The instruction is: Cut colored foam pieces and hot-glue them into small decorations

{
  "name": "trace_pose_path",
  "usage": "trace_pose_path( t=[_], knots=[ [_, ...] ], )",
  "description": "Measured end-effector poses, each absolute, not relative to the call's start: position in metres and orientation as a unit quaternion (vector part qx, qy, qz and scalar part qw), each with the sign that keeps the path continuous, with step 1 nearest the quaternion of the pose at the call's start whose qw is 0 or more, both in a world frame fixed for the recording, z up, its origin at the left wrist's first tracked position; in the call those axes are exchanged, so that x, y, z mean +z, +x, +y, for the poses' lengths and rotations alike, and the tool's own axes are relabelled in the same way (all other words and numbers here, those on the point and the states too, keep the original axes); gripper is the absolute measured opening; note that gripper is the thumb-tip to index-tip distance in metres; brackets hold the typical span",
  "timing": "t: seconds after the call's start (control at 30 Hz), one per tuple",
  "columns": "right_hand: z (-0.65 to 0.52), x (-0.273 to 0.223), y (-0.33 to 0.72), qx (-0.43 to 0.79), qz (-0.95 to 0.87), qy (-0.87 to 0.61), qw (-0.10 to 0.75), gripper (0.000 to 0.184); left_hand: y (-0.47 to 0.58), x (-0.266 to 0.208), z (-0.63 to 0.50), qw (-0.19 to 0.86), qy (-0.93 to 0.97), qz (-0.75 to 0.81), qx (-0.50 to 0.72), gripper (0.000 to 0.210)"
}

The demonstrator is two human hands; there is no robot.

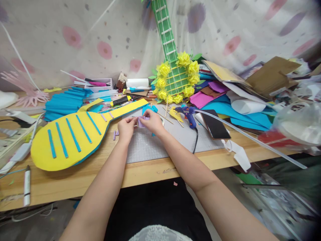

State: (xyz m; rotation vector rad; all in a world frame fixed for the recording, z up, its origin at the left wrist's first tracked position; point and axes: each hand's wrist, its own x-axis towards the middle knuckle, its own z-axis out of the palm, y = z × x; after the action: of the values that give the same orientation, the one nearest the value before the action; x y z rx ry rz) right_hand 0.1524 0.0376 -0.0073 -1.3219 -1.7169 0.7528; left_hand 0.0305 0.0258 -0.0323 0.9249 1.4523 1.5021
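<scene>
Both of my hands meet over the grey cutting mat (160,150), fingers pinched around a small piece of purple paper (141,122). My left hand (126,129) grips its left side, and my right hand (153,121) has the right side. Part of the paper is hidden behind my fingers. Left of my left hand, short purple paper rolls (115,134) lie on the wood. Beside them rests a yellow paper lute shape (69,140) with blue strips across its body and two purple bits on its neck.
A blue glue gun (188,115) with a long glue stick lies right of my hands, near a black phone (215,124). A green paper instrument with yellow flowers (175,75) leans at the back. Blue paper (67,102), markers and cardboard (272,75) crowd the table.
</scene>
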Motion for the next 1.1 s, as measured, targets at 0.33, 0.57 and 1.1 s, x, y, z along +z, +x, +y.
trace_pose_path(
  t=[0.33, 0.57, 1.1],
  knots=[
    [0.042, -0.010, 0.154, 0.321, -0.657, -0.540, 0.417, 0.015, 0.028, -0.036, 0.029, 0.406, 0.383, 0.567, 0.606, 0.033],
    [0.047, -0.011, 0.160, 0.344, -0.632, -0.550, 0.423, 0.016, 0.033, -0.027, 0.024, 0.440, 0.362, 0.560, 0.601, 0.037],
    [0.054, -0.016, 0.172, 0.395, -0.629, -0.512, 0.431, 0.020, 0.031, -0.015, 0.017, 0.566, 0.340, 0.515, 0.548, 0.042]
  ],
)
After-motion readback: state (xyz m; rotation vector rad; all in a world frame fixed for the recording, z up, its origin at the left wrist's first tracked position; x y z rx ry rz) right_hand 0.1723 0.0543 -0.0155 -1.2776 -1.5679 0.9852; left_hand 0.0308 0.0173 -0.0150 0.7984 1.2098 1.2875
